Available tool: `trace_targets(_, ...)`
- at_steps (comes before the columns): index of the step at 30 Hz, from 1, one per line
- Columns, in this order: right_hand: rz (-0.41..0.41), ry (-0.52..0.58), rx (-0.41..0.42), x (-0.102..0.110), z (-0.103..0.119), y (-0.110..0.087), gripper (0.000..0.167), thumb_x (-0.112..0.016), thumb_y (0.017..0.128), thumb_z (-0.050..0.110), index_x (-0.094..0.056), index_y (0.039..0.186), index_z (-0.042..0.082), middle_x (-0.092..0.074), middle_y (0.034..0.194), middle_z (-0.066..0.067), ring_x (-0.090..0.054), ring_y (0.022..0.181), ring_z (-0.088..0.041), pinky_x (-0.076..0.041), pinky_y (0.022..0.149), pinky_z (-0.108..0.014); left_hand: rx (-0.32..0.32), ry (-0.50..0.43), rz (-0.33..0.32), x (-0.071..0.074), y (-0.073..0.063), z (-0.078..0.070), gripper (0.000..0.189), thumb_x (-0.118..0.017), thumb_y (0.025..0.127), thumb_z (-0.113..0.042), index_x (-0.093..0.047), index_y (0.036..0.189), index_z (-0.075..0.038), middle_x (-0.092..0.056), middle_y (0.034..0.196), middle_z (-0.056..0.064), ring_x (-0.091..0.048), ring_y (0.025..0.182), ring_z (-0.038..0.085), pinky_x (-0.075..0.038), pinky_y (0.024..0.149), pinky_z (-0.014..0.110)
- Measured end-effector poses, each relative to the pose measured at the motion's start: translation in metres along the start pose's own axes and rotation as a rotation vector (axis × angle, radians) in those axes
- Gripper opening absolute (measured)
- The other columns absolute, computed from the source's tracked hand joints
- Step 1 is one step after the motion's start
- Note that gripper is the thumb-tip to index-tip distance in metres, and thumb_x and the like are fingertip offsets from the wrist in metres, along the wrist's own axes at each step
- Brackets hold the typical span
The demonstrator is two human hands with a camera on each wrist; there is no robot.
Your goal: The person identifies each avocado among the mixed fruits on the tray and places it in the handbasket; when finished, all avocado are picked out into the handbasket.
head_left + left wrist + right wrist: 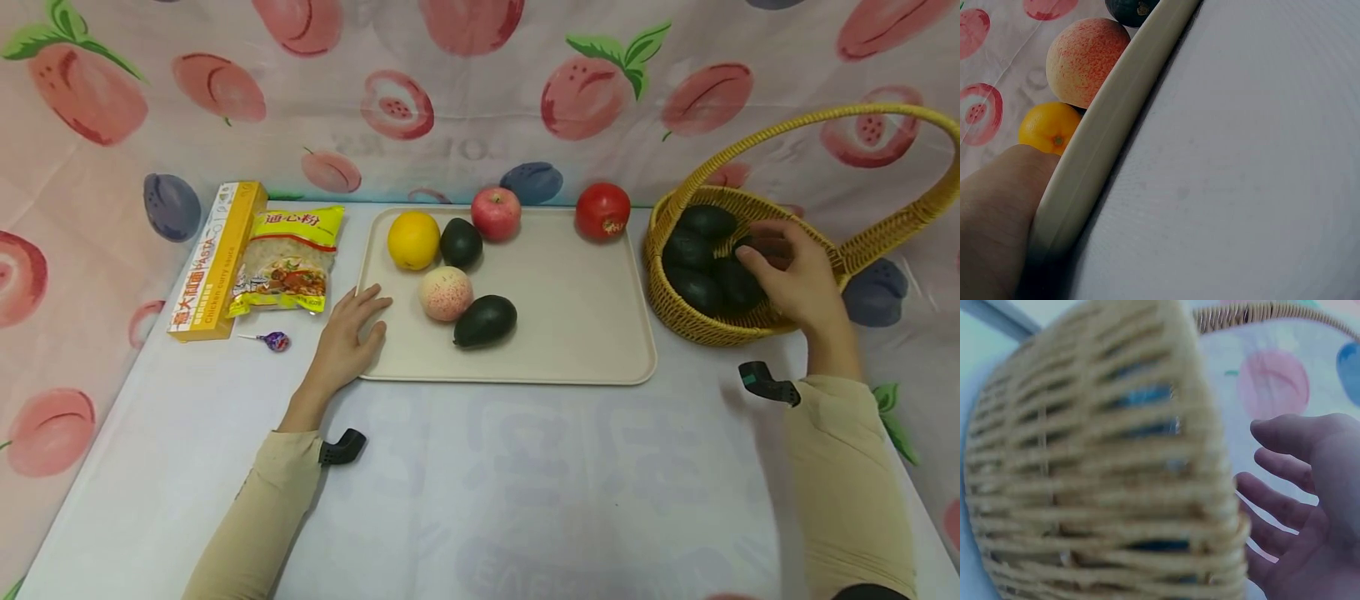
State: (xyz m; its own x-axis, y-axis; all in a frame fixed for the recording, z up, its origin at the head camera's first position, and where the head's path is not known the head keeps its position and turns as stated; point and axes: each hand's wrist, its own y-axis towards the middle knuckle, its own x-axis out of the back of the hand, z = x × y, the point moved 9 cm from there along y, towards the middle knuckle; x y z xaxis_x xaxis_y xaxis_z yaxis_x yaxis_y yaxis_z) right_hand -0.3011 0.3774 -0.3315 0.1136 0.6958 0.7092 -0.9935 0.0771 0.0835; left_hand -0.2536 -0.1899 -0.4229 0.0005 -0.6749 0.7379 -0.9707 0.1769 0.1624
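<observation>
My left hand (351,335) rests with spread fingers on the left rim of a cream tray (577,333). On that tray lie a yellow orange (413,240), a speckled peach (446,293), two dark avocados, one upper (461,243) and one lower (486,321), a pink apple (496,214) and a red pomegranate (602,212). Over the right side of a wicker basket (697,332) hovers my right hand (797,271), thumb and fingers apart above several dark avocados (693,290). The right wrist view shows nothing between these fingers (1282,434); the basket wall hides the avocados' tops there.
Left of the tray are a yellow pasta box (217,262), a bag of macaroni (288,260) and a wrapped lollipop (276,341). The basket's tall handle (795,121) arches over its opening. A fruit-print cloth (465,100) hangs behind the table.
</observation>
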Motion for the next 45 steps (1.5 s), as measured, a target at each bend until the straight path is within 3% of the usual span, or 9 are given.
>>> trace_targets(7,-0.012,-0.004,0.111,-0.010,0.028,-0.013,0.043,-0.059,0.092,0.028,-0.050,0.133,0.020,-0.054,0.121,-0.006,-0.047,0.102,0.007,-0.039,0.085,-0.010,0.005,0.008,0.003,0.001,0.000,-0.001,0.037,-0.054,0.093,-0.016,-0.057,0.130,-0.014,-0.041,0.149,0.009,-0.022,0.143,0.039,-0.019,0.114,0.061)
trace_targets(15,-0.005,-0.009,0.243,-0.027,0.055,-0.026,0.041,-0.062,0.090,0.022,-0.054,0.130,0.013,-0.056,0.119,-0.015,-0.047,0.102,0.007,-0.037,0.081,-0.006,0.003,0.019,-0.003,0.000,0.000,0.001,0.037,-0.055,0.093,-0.016,-0.057,0.129,-0.014,-0.041,0.149,0.008,-0.022,0.143,0.038,-0.020,0.114,0.060)
trace_targets(26,0.049,0.002,0.361,-0.056,0.086,-0.041,0.034,-0.064,0.089,0.014,-0.059,0.121,0.008,-0.062,0.113,-0.009,-0.051,0.099,0.004,-0.041,0.083,-0.008,-0.011,0.016,-0.006,0.000,0.000,0.001,0.036,-0.055,0.093,-0.016,-0.058,0.128,-0.013,-0.042,0.148,0.010,-0.023,0.142,0.039,-0.020,0.113,0.061)
trace_targets(32,0.094,-0.003,0.427,-0.075,0.098,-0.045,0.032,-0.067,0.087,0.012,-0.060,0.117,0.005,-0.064,0.109,-0.011,-0.055,0.097,-0.008,-0.043,0.082,-0.007,-0.015,0.019,-0.008,0.000,0.001,0.000,0.036,-0.055,0.092,-0.016,-0.058,0.128,-0.013,-0.042,0.148,0.009,-0.023,0.142,0.038,-0.020,0.114,0.060)
trace_targets(40,0.176,-0.004,0.439,-0.102,0.111,-0.046,0.034,-0.068,0.086,0.017,-0.059,0.118,0.009,-0.064,0.113,-0.003,-0.056,0.097,-0.008,-0.048,0.083,-0.013,-0.015,0.012,-0.005,-0.001,0.000,0.001,0.036,-0.055,0.092,-0.015,-0.058,0.128,-0.012,-0.042,0.148,0.010,-0.023,0.142,0.039,-0.020,0.113,0.061)
trace_targets(45,0.264,0.032,0.445,-0.124,0.125,-0.048,0.038,-0.070,0.085,0.016,-0.057,0.121,0.011,-0.062,0.118,-0.004,-0.058,0.106,-0.019,-0.048,0.089,-0.019,-0.013,0.011,-0.003,-0.001,0.000,-0.001,0.036,-0.055,0.092,-0.015,-0.058,0.128,-0.013,-0.042,0.148,0.010,-0.023,0.142,0.038,-0.019,0.114,0.061)
